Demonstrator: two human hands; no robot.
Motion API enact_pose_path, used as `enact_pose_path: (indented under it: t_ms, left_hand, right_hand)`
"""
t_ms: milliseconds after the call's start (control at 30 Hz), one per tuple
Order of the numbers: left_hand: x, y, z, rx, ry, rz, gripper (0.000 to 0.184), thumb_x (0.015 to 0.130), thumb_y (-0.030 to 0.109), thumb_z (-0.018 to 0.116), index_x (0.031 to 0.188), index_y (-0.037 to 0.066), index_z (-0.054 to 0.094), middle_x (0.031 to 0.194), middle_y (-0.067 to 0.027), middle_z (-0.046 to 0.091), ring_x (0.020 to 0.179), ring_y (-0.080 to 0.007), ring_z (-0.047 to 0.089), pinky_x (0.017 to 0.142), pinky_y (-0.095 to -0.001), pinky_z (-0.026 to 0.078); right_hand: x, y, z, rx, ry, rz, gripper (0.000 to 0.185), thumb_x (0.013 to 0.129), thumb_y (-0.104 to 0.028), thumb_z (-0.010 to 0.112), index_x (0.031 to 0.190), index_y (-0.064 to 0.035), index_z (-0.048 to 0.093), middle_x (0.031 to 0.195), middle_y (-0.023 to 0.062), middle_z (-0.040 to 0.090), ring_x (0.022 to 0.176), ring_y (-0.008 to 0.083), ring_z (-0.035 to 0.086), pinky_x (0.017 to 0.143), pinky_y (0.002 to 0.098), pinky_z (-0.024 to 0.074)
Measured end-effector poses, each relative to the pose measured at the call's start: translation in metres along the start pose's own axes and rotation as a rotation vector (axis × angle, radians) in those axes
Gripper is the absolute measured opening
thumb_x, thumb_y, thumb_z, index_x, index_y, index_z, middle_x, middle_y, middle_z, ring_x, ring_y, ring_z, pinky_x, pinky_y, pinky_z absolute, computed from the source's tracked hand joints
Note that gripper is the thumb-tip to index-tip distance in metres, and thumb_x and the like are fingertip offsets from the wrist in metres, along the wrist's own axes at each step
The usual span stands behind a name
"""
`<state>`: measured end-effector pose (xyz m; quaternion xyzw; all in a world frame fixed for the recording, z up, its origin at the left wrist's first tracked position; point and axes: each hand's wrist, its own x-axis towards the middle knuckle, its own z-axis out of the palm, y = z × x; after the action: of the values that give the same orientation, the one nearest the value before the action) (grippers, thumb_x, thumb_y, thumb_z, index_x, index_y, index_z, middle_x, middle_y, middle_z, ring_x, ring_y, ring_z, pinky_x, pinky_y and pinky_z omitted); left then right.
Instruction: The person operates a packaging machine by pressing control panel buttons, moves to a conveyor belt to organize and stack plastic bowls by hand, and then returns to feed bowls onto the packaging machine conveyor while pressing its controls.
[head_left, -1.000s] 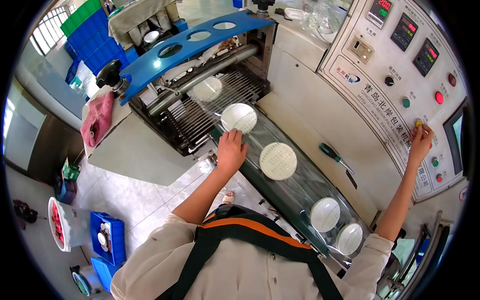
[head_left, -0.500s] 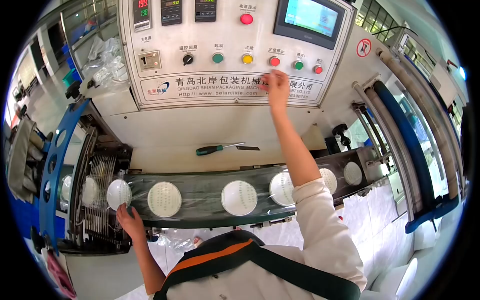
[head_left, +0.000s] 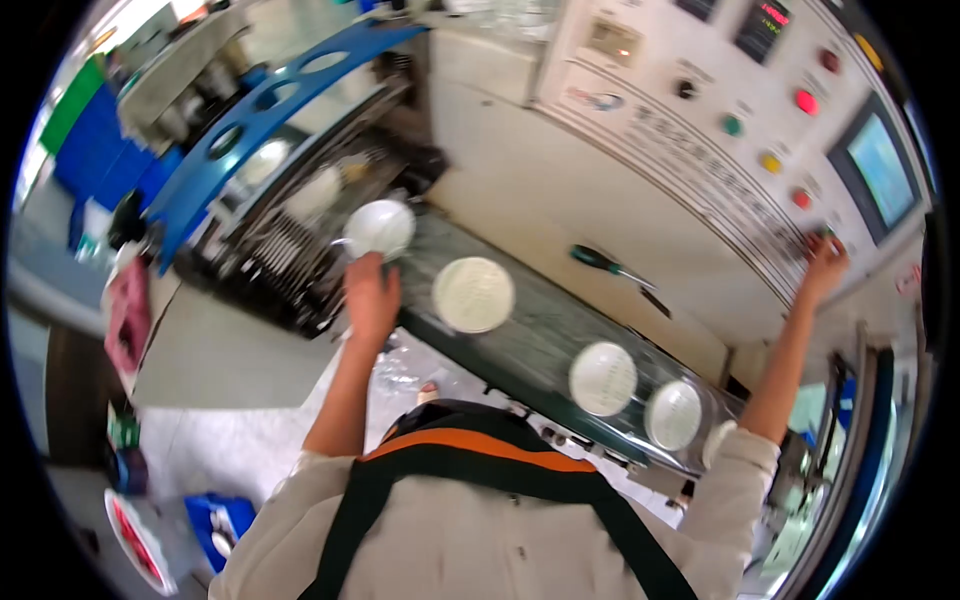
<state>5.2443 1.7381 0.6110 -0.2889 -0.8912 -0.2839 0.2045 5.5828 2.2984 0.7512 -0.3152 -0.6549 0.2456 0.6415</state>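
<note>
On the left of the conveyor, my left hand (head_left: 372, 300) rests at the near rim of a white round dish (head_left: 380, 228), its fingers stretched toward it; blur hides whether they touch. My right hand (head_left: 826, 265) is up at the control panel (head_left: 650, 125), fingertips at a green button (head_left: 824, 233). Its fingers look apart and hold nothing. More white dishes with faint markings, such as one round dish (head_left: 474, 295) and another (head_left: 603, 379), lie in a row along the belt (head_left: 530, 318) under clear film.
A green-handled screwdriver (head_left: 598, 259) and a small dark blade (head_left: 655, 302) lie on the ledge behind the belt. A blue frame with holes (head_left: 255, 105) stands over the machine's left end. Rollers (head_left: 862, 450) are at right.
The view has swung left and tilted. My right hand has moved from above the panel's lettering to a green button. My left hand stays by the dish at the belt's left end.
</note>
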Motion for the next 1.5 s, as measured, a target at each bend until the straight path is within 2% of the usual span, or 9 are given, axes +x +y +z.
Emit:
enact_pose_path:
  t_ms: [167, 533, 733, 867, 1000, 1033, 1100, 1233, 1500]
  left_hand:
    - [0.002, -0.010, 0.011, -0.038, 0.146, 0.057, 0.022, 0.071, 0.007, 0.059, 0.091, -0.002, 0.054, 0.094, -0.0186, 0.054, 0.087, -0.0352, 0.050, 0.078, -0.0407, 0.041]
    - [0.002, -0.007, 0.000, -0.111, 0.106, 0.017, 0.023, 0.071, 0.005, 0.060, 0.093, -0.001, 0.055, 0.095, -0.0163, 0.054, 0.086, -0.0337, 0.050, 0.075, -0.0390, 0.042]
    - [-0.004, 0.024, -0.021, -0.184, 0.189, 0.053, 0.026, 0.069, 0.002, 0.060, 0.094, 0.000, 0.054, 0.096, -0.0158, 0.054, 0.087, -0.0332, 0.050, 0.075, -0.0381, 0.042]
    - [-0.032, 0.068, -0.032, -0.475, 0.069, 0.253, 0.028, 0.068, 0.001, 0.062, 0.095, 0.002, 0.054, 0.092, -0.0146, 0.055, 0.082, -0.0324, 0.052, 0.071, -0.0371, 0.044]
    - [-0.074, 0.100, -0.025, -0.687, -0.225, 0.418, 0.020, 0.070, 0.006, 0.063, 0.089, 0.006, 0.055, 0.077, -0.0069, 0.057, 0.071, -0.0236, 0.055, 0.059, -0.0320, 0.045]
    - [-0.080, 0.104, -0.022, -0.687, -0.223, 0.414, 0.020, 0.070, 0.006, 0.063, 0.089, 0.006, 0.055, 0.077, -0.0069, 0.057, 0.071, -0.0236, 0.055, 0.059, -0.0320, 0.045]
    - [-0.085, 0.111, -0.018, -0.808, -0.246, 0.585, 0.014, 0.071, 0.008, 0.064, 0.082, 0.007, 0.056, 0.067, -0.0036, 0.054, 0.061, -0.0195, 0.054, 0.050, -0.0286, 0.044]
    - [-0.081, 0.113, -0.017, -0.818, -0.194, 0.619, 0.010, 0.070, 0.009, 0.064, 0.076, 0.008, 0.057, 0.062, -0.0031, 0.051, 0.056, -0.0191, 0.051, 0.047, -0.0280, 0.042]
    - [-0.085, 0.118, -0.019, -0.882, -0.303, 0.611, 0.009, 0.071, 0.010, 0.065, 0.073, 0.008, 0.056, 0.061, -0.0030, 0.050, 0.056, -0.0184, 0.051, 0.047, -0.0279, 0.042]
  right_hand:
    - [0.014, 0.023, -0.006, 0.013, -0.008, 0.051, 0.026, 0.087, -0.020, 0.053, 0.100, -0.0004, 0.044, 0.084, 0.0129, 0.062, 0.069, 0.0151, 0.062, 0.056, 0.0240, 0.0507]
    - [0.016, 0.018, -0.009, -0.030, -0.028, 0.127, 0.030, 0.087, -0.021, 0.052, 0.105, 0.0012, 0.043, 0.088, 0.0123, 0.061, 0.077, 0.0155, 0.061, 0.061, 0.0231, 0.0511]
    - [0.017, 0.016, -0.011, -0.042, -0.049, 0.134, 0.030, 0.087, -0.021, 0.052, 0.105, 0.0014, 0.043, 0.089, 0.0132, 0.061, 0.077, 0.0164, 0.061, 0.062, 0.0235, 0.0515]
    - [0.018, 0.017, -0.013, -0.028, -0.049, 0.145, 0.030, 0.087, -0.021, 0.052, 0.105, 0.0017, 0.044, 0.090, 0.0138, 0.060, 0.078, 0.0170, 0.061, 0.062, 0.0243, 0.0519]
    - [0.020, 0.021, -0.014, -0.038, -0.060, 0.135, 0.030, 0.087, -0.021, 0.052, 0.104, 0.0018, 0.044, 0.090, 0.0139, 0.060, 0.079, 0.0170, 0.061, 0.063, 0.0246, 0.0519]
    - [0.020, 0.020, -0.014, -0.038, -0.064, 0.133, 0.030, 0.087, -0.021, 0.052, 0.104, 0.0018, 0.044, 0.090, 0.0139, 0.060, 0.079, 0.0170, 0.061, 0.063, 0.0246, 0.0519]
    - [0.021, 0.019, -0.014, -0.057, -0.064, 0.130, 0.030, 0.087, -0.022, 0.052, 0.104, 0.0018, 0.044, 0.090, 0.0138, 0.061, 0.079, 0.0168, 0.061, 0.062, 0.0244, 0.0518]
    - [0.020, 0.020, -0.013, -0.052, -0.038, 0.125, 0.032, 0.086, -0.022, 0.054, 0.104, 0.0033, 0.047, 0.089, 0.0128, 0.061, 0.076, 0.0160, 0.061, 0.060, 0.0230, 0.0513]
    - [0.020, 0.020, -0.013, -0.046, -0.038, 0.111, 0.029, 0.087, -0.022, 0.053, 0.102, 0.0015, 0.045, 0.088, 0.0136, 0.061, 0.076, 0.0165, 0.061, 0.060, 0.0244, 0.0521]
